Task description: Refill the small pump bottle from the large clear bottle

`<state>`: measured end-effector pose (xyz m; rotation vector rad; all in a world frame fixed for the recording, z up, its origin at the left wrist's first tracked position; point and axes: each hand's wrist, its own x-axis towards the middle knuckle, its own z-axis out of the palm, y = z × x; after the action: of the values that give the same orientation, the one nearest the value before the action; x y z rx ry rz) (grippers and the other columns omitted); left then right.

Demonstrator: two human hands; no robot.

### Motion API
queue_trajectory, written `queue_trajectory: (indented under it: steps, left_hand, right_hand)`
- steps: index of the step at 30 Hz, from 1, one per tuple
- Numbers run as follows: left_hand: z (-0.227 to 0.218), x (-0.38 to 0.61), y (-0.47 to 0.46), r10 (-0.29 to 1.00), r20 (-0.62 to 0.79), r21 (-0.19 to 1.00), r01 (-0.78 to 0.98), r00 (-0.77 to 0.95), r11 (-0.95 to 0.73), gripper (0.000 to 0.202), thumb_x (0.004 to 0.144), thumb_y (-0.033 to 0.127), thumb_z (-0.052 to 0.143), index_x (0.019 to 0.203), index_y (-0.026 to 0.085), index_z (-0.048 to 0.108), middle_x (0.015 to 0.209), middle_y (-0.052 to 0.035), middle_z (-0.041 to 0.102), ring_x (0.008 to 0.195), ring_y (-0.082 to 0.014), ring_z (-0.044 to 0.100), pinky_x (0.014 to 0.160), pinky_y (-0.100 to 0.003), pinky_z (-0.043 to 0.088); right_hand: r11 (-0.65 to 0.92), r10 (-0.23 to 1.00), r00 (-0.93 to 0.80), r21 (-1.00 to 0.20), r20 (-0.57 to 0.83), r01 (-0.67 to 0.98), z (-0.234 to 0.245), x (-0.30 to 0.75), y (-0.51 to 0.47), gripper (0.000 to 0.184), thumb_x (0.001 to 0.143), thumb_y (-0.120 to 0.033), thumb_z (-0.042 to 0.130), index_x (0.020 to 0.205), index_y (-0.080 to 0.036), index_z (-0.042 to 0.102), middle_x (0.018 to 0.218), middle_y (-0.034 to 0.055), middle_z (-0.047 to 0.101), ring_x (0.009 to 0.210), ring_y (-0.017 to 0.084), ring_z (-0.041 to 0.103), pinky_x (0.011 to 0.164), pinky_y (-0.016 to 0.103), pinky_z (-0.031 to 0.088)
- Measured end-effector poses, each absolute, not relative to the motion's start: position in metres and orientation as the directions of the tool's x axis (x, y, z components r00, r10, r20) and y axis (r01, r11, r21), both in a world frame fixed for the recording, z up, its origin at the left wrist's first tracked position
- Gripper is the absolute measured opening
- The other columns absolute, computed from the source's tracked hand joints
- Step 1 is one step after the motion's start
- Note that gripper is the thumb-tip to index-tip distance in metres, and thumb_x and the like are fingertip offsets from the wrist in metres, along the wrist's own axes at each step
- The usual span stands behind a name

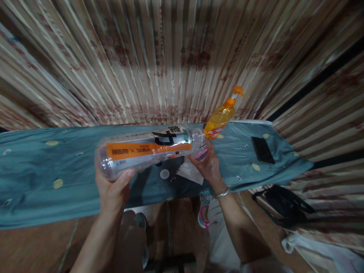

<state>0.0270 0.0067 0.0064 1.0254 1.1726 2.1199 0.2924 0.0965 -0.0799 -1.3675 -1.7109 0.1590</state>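
A large clear plastic bottle [148,149] with an orange and silver label lies nearly level above the cloth, its neck pointing right. My left hand [115,187] is wrapped round its base from below. Close against the bottle's mouth, my right hand [209,167] is closed round a small clear plastic cup [201,154] with something pink showing in it. Whether liquid passes between the two cannot be made out. A round white cap [164,174] and a crumpled white tissue [191,173] rest on the cloth below.
A pump bottle [220,117] of orange-yellow liquid stands behind my right hand. A black phone [263,150] lies to the right on the teal cloth-covered table [76,159]. Pleated curtains [176,76] hang behind. A black bag [284,204] sits lower right.
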Motion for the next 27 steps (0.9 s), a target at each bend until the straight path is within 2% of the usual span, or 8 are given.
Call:
queue_trajectory:
  steps: [4,12,16,27]
  left_hand:
    - [0.0074,0.0274,0.0065,0.718,0.357,0.872,-0.063,-0.597,-0.485,0.085,0.046,0.04,0.102,0.124,0.027,0.074,0.113,-0.0041,0.075,0.099,-0.0242,0.071,0.095,-0.039,0.058]
    - [0.0041,0.0261,0.0062,0.719,0.352,0.883,-0.043,-0.599,-0.468,0.084,0.049,0.041,0.1,0.126,0.026,0.072,0.119,-0.0062,0.073,0.104,-0.0254,0.07,0.097,-0.04,0.058]
    - [0.0041,0.0266,0.0059,0.723,0.348,0.879,-0.06,-0.597,-0.473,0.083,0.049,0.039,0.1,0.125,0.026,0.072,0.116,-0.0057,0.074,0.101,-0.024,0.07,0.097,-0.037,0.057]
    - [0.0038,0.0258,0.0049,0.726,0.351,0.88,-0.056,-0.591,-0.471,0.084,0.049,0.04,0.101,0.126,0.026,0.072,0.117,-0.0067,0.073,0.105,-0.026,0.07,0.101,-0.041,0.056]
  right_hand:
    - [0.371,0.827,0.034,-0.591,0.561,0.717,-0.0802,0.2921,0.0968,0.083,0.08,-0.048,0.083,0.145,-0.014,0.045,0.128,0.0204,0.073,0.112,0.035,0.076,0.09,0.049,0.067]
    - [0.333,0.858,0.048,-0.626,0.512,0.705,-0.0805,0.2926,0.0963,0.084,0.079,-0.052,0.082,0.145,-0.016,0.045,0.13,0.0194,0.072,0.113,0.035,0.075,0.09,0.048,0.066]
    - [0.351,0.853,0.04,-0.629,0.52,0.694,-0.079,0.2933,0.0958,0.083,0.08,-0.051,0.081,0.145,-0.015,0.046,0.129,0.0198,0.072,0.113,0.035,0.075,0.091,0.048,0.065]
    - [0.333,0.86,0.054,-0.636,0.508,0.696,-0.0794,0.2917,0.0961,0.083,0.079,-0.05,0.082,0.145,-0.015,0.046,0.132,0.0207,0.07,0.115,0.036,0.074,0.093,0.051,0.064]
